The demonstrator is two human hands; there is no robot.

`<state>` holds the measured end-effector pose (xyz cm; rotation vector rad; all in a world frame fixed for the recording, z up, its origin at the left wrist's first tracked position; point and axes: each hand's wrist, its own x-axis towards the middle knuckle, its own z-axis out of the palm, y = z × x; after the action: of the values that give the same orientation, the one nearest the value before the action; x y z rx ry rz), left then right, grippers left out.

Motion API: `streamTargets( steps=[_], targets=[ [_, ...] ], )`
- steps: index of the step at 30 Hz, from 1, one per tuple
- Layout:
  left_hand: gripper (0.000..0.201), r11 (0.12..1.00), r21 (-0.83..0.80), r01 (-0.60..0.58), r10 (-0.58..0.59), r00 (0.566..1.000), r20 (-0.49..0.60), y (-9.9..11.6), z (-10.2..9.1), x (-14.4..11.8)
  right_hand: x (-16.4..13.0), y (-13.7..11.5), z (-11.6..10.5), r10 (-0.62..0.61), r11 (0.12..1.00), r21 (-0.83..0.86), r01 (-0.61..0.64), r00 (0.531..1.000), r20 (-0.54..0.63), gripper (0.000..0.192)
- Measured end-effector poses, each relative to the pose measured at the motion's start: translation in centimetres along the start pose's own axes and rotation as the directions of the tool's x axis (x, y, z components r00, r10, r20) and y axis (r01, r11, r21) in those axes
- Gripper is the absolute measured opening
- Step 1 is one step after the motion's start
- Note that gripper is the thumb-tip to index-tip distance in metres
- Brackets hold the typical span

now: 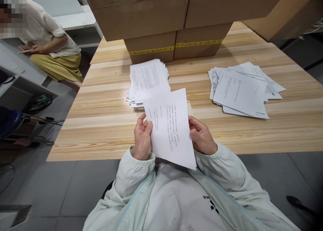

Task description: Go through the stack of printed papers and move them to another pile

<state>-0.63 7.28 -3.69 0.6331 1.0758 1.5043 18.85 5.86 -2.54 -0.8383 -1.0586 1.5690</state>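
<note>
A white sheet of printed paper, tilted, is held up in front of my chest over the table's front edge. My left hand pinches its left side, thumb on top. At the right side, my right hand has its fingers closed on the paper's edge. Whether more than one sheet is held I cannot tell. Just beyond lies a thick stack of printed papers, partly covered by the held sheet. Further right is a looser, fanned pile of papers. Something beige shows a little behind the held sheet.
Large cardboard boxes are stacked at the back of the wooden table, the lower ones with yellow tape. Another box stands at the back right. To the left a person sits beside white shelving.
</note>
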Motion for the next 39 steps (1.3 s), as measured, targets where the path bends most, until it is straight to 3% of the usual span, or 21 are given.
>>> streamTargets(
  steps=[8,18,23,34,37,39],
  targets=[
    [0.059,1.0,-0.003,0.019,-0.019,1.0,0.016,-0.6,-0.3,0.3,0.2,1.2,0.2,0.04,0.997,0.073,-0.039,0.999,-0.006,0.07],
    [0.061,0.994,0.014,-0.108,0.109,0.987,-0.119,-0.4,-1.1,1.3,-0.5,1.8,-0.7,0.064,0.992,0.098,-0.082,0.983,0.173,0.075],
    [0.063,0.985,0.075,-0.154,0.164,0.977,-0.14,-0.6,-1.5,1.6,-0.9,1.2,0.0,0.046,0.995,0.085,-0.06,0.987,0.156,0.08],
    [0.062,0.994,0.024,-0.111,0.113,0.982,-0.149,-0.8,-1.4,1.6,-0.8,1.8,0.4,0.053,0.993,0.099,-0.07,0.985,0.163,0.075],
    [0.061,0.983,0.069,-0.168,0.177,0.973,-0.151,-0.2,-1.0,1.1,-0.7,1.4,0.1,0.038,0.998,0.051,-0.046,0.989,0.146,0.07],
    [0.057,0.952,0.153,-0.265,0.288,0.946,-0.147,0.7,-0.5,0.5,-0.6,0.8,-0.3,0.024,1.0,0.007,-0.025,0.993,0.112,0.065]
  ],
)
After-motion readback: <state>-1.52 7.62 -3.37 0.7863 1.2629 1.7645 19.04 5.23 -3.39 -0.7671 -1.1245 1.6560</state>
